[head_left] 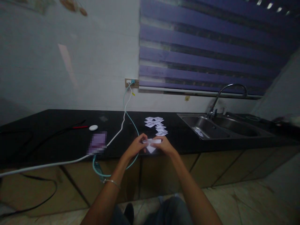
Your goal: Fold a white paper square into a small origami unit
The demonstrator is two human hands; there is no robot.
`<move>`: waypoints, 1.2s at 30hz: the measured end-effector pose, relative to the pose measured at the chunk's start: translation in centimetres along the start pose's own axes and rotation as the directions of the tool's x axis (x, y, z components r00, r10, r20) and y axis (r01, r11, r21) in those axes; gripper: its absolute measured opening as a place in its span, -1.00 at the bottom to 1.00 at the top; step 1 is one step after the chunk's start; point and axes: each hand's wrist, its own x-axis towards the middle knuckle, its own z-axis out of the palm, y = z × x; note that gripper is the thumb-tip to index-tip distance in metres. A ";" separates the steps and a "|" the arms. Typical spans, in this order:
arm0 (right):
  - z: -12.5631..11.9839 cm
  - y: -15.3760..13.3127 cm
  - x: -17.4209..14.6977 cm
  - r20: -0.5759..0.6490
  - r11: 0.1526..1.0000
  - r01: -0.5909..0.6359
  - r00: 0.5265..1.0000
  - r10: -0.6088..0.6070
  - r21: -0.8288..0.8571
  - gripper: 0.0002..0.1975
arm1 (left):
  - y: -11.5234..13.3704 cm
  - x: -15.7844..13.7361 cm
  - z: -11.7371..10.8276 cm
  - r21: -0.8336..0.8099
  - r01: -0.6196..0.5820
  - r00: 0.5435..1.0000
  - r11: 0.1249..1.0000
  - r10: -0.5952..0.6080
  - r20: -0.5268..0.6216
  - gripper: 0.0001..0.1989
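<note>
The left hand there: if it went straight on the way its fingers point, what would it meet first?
The folded white paper that the left hand holds. Past that, probably the right hand on the paper's other side, though depth is unclear.

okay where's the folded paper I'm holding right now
The folded paper is just below the middle of the head view, between the left hand and right hand, by the front edge of the black counter.
</note>
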 end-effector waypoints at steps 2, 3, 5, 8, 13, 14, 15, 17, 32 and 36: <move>0.0 0.0 0.0 -0.006 1.000 0.009 1.000 -0.009 -0.002 -0.72 | 0.4 -0.1 0.0 0.008 -0.016 0.999 1.000 0.016 0.028 -0.75; 0.1 0.0 0.0 -0.006 1.000 0.017 1.000 -0.017 -0.004 -0.73 | 0.5 -0.1 0.0 0.012 -0.017 0.999 1.000 0.017 0.045 -0.75; 0.2 -0.1 0.0 0.001 0.999 0.038 0.999 -0.038 0.006 -0.74 | 0.6 -0.2 0.0 0.025 -0.007 0.998 1.000 0.005 0.067 -0.74; 0.3 -0.2 0.0 -0.025 0.998 0.062 0.998 -0.061 0.026 -0.73 | 0.4 -0.1 0.0 0.069 0.010 0.999 0.998 -0.013 0.051 -0.72; 0.4 -0.1 0.0 -0.098 0.998 0.019 0.995 -0.013 0.058 -0.66 | 0.1 -0.1 0.0 0.089 0.023 1.000 0.996 -0.023 -0.002 -0.66; 0.4 0.0 0.0 -0.109 0.997 -0.002 0.994 0.011 0.076 -0.64 | 0.1 -0.1 0.0 0.073 0.031 0.999 0.997 -0.029 -0.025 -0.65; 0.4 0.0 0.0 -0.119 0.995 -0.024 0.992 0.035 0.095 -0.63 | 0.1 -0.2 0.0 0.056 0.038 0.998 0.998 -0.036 -0.051 -0.65; 0.4 0.0 -0.1 -0.130 0.991 -0.052 0.989 0.069 0.126 -0.64 | 0.3 -0.3 0.0 0.038 0.043 0.995 0.998 -0.039 -0.095 -0.67; 0.8 -0.1 -0.3 -0.151 0.950 -0.106 0.976 0.155 0.293 -0.62 | 0.2 -0.2 -0.2 -0.054 0.029 0.996 0.998 -0.033 -0.084 -0.67; 0.9 -0.8 -0.9 -0.155 0.954 -0.053 0.983 0.103 0.295 -0.61 | 0.2 -0.2 -0.2 -0.039 0.015 0.991 0.999 -0.020 -0.135 -0.71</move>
